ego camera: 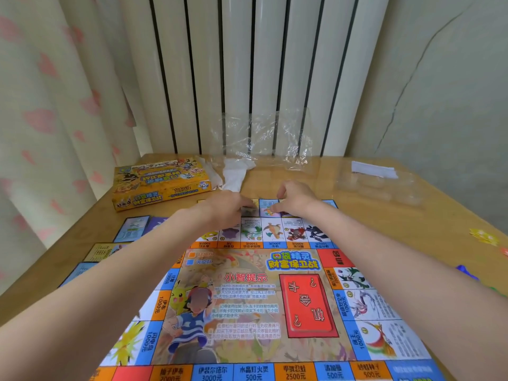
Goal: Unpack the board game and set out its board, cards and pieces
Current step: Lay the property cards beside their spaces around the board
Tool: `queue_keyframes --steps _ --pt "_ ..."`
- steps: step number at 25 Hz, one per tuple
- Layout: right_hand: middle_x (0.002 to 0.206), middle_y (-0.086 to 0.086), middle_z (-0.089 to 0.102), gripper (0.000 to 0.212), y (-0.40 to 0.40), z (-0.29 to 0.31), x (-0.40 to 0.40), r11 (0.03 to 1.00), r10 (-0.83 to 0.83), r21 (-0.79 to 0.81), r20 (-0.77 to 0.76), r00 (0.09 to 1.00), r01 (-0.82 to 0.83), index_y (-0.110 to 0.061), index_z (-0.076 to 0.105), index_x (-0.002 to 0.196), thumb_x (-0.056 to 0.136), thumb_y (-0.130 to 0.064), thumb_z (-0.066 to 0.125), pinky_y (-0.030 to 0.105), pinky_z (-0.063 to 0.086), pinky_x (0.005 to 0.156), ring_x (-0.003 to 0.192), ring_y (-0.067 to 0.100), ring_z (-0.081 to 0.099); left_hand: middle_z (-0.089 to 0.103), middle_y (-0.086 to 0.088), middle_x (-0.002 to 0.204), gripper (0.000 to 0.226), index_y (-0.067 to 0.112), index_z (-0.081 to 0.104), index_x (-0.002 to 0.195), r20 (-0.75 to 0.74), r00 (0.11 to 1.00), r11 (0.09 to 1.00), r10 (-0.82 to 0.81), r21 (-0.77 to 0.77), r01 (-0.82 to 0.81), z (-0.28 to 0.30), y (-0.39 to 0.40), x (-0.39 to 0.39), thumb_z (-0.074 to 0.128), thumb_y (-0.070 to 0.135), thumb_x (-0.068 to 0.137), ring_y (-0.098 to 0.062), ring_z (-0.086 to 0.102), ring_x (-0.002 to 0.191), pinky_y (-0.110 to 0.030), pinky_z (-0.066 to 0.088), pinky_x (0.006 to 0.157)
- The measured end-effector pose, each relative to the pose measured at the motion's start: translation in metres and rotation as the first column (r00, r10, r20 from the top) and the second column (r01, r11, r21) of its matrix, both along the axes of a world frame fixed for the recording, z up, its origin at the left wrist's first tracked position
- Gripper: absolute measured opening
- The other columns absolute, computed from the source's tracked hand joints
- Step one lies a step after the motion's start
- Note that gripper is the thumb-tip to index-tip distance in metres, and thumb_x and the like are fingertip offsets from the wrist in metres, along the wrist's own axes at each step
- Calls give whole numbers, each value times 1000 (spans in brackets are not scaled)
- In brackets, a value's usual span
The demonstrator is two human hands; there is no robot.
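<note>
Head view: both hands' curled fingers pinch cards at the board far edge

The board is glossy printed paper, the table smooth shiny wood, the wrap clear crinkled plastic, the box glossy cardboard.

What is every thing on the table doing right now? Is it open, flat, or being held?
Board: unfolded, flat on the table.
Game box: closed, lying flat beside the board.
Cards: lying flat along the board's left edge.
Plastic wrap: torn off, crumpled by the radiator.
Clear tray: looks empty.
Left hand: fingers curled on a card at the far edge.
Right hand: fingertips touching cards there.
</note>
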State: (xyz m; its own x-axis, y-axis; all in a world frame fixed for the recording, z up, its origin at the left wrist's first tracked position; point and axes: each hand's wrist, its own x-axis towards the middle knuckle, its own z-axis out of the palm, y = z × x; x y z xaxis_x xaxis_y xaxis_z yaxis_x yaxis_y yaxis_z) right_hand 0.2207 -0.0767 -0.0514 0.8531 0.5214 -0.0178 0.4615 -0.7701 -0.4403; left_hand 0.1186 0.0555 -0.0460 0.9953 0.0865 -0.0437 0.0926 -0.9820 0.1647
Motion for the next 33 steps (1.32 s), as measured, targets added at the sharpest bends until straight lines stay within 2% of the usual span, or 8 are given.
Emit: queue_keyframes --steps 3,5,7,10,17,22,28,33 --pt "111 8 62 29 -4 6 -2 979 -52 194 -20 998 55 -7 60 111 88 -25 63 26 41 81 102 23 57 60 -6 125 50 15 51 131 152 975 847 164 -528 -60 6 -1 -6 33 -6 90 -17 59 98 -22 44 71" --pt "88 0 63 19 -11 20 -12 927 11 373 -111 994 32 -8 63 102 92 -23 57 25 44 73 82 17 57 71 -4 103 43 8 49 126 -2 973 384 230 -919 -92 11 -11 -20 31 -7 91 -10 65 78 -22 42 60" --pt "79 -1 62 19 -23 37 -31 825 181 565 -273 945 5 -7 64 92 94 -22 52 20 44 61 70 11 54 73 -8 95 42 4 50 119 -150 982 23 117 -988 -154 15 -23 -38 26 -8 86 -11 69 73 -21 44 55" --pt "76 7 64 26 -43 55 -65 739 403 673 -395 825 -38 -8 65 82 94 -26 51 20 45 59 66 15 57 71 -15 99 45 1 54 109 -182 983 -199 9 -964 -176 23 -39 -60 20 -4 80 -16 70 77 -22 50 59" --pt "66 3 60 21 -91 69 -119 809 436 517 -210 875 -279 -19 68 73 79 1 67 19 40 59 60 10 50 68 -10 101 26 11 60 106 -167 984 -126 -54 -977 -173 39 -70 -114 42 26 93 -15 63 79 -22 48 64" --pt "96 16 66 34 -123 77 -139 795 376 574 -210 902 -198 -16 68 67 87 7 54 18 44 59 79 18 56 69 -12 90 27 11 65 101 -88 995 -68 42 -994 -85 38 -78 -136 56 -7 82 -10 64 62 -18 55 60" --pt "92 12 67 30 -141 84 -150 781 400 610 -327 856 -133 -3 68 80 89 8 41 26 49 72 85 16 59 72 -5 75 27 10 66 95 -19 991 43 133 -999 -25 50 -95 -151 58 -12 81 -12 69 65 -17 56 58" --pt "81 6 63 19 -144 83 -159 768 418 623 -308 855 -151 -7 62 92 87 9 53 18 41 54 64 8 54 71 -9 80 23 10 66 91 17 984 99 179 -995 -1 64 -101 -161 57 -9 84 -11 69 66 -17 57 61"
